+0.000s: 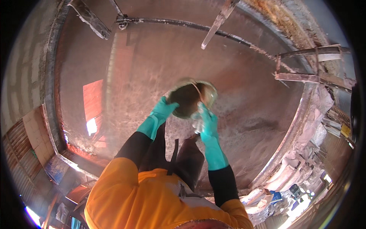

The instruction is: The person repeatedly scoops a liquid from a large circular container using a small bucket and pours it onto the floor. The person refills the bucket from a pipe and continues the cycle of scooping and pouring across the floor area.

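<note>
A round, pale greenish bucket [212,91] is tilted so that its mouth and dark inside face up toward me, and its edges are smeared by motion. My left hand [163,109], in a teal rubber glove, grips its left rim with the thumb toward the inside. A thin curved handle [198,91] runs across the mouth. My right hand [207,119], gloved alike, is closed at the bucket's near right side, where the handle comes down. Whether it holds the handle or the rim I cannot tell. What is inside the bucket is too dark to make out.
Beneath the bucket spreads a wide vat of murky reddish-brown liquid [160,57], bounded by a pale rim [284,147]. A dark pipe [183,23] and wooden beams [219,24] cross its far side. Crumpled sacks [284,173] lie along the right; a block wall [24,65] stands left.
</note>
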`<action>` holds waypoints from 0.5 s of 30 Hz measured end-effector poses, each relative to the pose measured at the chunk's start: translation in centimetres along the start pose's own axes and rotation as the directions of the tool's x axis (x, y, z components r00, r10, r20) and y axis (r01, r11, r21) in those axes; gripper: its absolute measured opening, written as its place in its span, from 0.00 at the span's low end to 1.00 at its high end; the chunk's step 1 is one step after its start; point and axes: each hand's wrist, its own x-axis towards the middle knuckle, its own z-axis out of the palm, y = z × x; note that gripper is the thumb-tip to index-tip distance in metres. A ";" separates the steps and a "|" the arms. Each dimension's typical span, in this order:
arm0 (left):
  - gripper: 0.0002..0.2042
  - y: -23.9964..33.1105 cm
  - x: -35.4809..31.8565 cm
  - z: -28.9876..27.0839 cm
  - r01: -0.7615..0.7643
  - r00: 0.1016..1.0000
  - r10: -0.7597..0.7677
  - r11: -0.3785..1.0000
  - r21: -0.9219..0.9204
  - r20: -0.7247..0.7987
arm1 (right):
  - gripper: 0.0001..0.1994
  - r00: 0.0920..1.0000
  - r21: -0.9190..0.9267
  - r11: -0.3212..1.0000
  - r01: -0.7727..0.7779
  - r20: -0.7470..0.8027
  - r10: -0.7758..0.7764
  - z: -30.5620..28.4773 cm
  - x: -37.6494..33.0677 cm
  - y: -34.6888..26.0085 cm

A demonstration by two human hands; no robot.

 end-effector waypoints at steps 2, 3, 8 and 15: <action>0.21 -3.8 3.7 -4.3 -0.009 0.962 0.038 0.994 0.109 -0.270 | 0.24 0.985 -0.102 0.994 0.047 0.172 -0.029 4.0 5.3 1.5; 0.20 -3.7 4.8 -5.9 0.069 0.947 -0.031 0.992 0.108 -0.319 | 0.24 0.970 -0.124 0.992 0.030 0.244 0.001 5.8 8.4 2.2; 0.19 -2.4 8.8 -10.6 0.275 0.803 -0.177 0.957 0.091 -0.569 | 0.28 0.845 -0.142 0.980 0.141 0.533 -0.044 14.9 21.0 7.3; 0.12 -10.9 19.9 -13.8 -0.198 0.878 -0.040 0.876 -0.439 -0.476 | 0.26 0.729 -0.042 0.995 0.086 0.684 -0.034 20.8 35.2 14.1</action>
